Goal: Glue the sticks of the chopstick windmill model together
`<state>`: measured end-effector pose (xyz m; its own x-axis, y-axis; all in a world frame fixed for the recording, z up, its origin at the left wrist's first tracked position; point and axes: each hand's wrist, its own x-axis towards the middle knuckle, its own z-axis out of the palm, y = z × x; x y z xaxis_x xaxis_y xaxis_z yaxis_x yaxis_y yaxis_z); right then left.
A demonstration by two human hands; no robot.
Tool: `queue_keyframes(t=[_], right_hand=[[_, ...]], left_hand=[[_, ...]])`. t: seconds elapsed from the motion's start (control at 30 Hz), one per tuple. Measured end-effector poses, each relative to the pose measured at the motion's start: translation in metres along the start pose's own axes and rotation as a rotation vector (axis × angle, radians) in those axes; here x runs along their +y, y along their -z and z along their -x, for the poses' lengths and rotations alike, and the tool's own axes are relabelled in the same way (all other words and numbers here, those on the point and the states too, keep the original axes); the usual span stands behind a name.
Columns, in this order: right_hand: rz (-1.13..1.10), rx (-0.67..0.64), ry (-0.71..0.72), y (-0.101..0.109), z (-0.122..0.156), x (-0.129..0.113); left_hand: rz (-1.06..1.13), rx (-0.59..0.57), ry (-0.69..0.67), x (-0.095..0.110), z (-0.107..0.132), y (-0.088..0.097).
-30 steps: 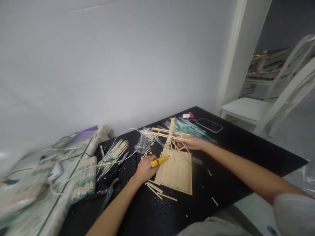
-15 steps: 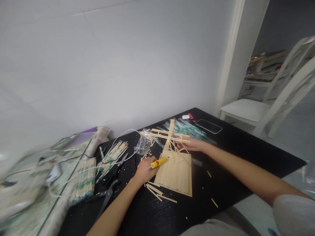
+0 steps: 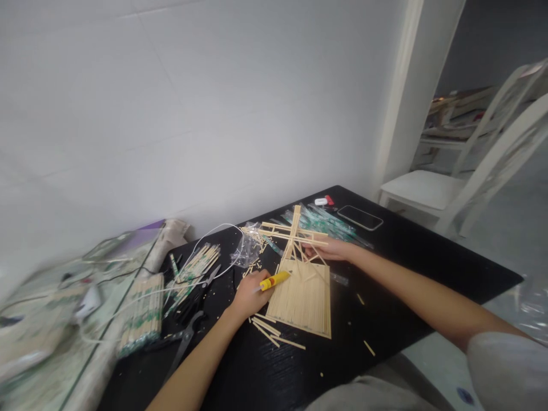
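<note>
1. The left hand [image 3: 248, 295] is closed around a small yellow glue tube [image 3: 274, 280]. The tip of the tube points at the top edge of a flat panel of sticks [image 3: 303, 299].
2. The stick panel lies flat on the black table [image 3: 406, 268], right in front of the person, between the two hands.
3. The right hand [image 3: 326, 250] rests at the far end of the panel. Its fingers are curled on a frame of thin crossed sticks [image 3: 293, 231] that rises from there. It looks like it grips the frame, but the fingers are too small to see well.
4. A few loose sticks [image 3: 269, 332] lie on the table just beside the panel, near the left wrist.
5. Black scissors [image 3: 188, 328] lie further left on the table. Near them are bundles of sticks in wrappers [image 3: 143, 313] and a white cord [image 3: 214, 237].
6. A crumpled clear bag [image 3: 248, 251] sits behind the left hand.
7. A dark phone [image 3: 359, 217] lies flat near the far corner of the table.
8. The table stands against a plain white wall [image 3: 214, 114].
9. To the right are a white chair [image 3: 432, 188] and an open doorway.
10. The left side of the picture is blurry.
</note>
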<state>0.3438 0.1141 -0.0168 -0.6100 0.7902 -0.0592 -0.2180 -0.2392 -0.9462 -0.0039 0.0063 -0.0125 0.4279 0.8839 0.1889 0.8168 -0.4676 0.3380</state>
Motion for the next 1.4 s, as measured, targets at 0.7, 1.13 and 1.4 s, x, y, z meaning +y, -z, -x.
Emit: queue_keyframes(t=[0.7,1.13,1.4], right_hand=[[-0.032,-0.064,-0.006,0.005,-0.003,-0.004],[-0.042,-0.088,0.012,0.012,-0.009,0.002],[-0.046,-0.050,-0.034,0.012,-0.008,-0.001]], left_hand=[[0.031,0.007,0.018,0.000,-0.001,0.009],[0.029,0.032,0.018,0.001,-0.002,0.014],[0.027,0.035,0.015,0.002,-0.001,0.013]])
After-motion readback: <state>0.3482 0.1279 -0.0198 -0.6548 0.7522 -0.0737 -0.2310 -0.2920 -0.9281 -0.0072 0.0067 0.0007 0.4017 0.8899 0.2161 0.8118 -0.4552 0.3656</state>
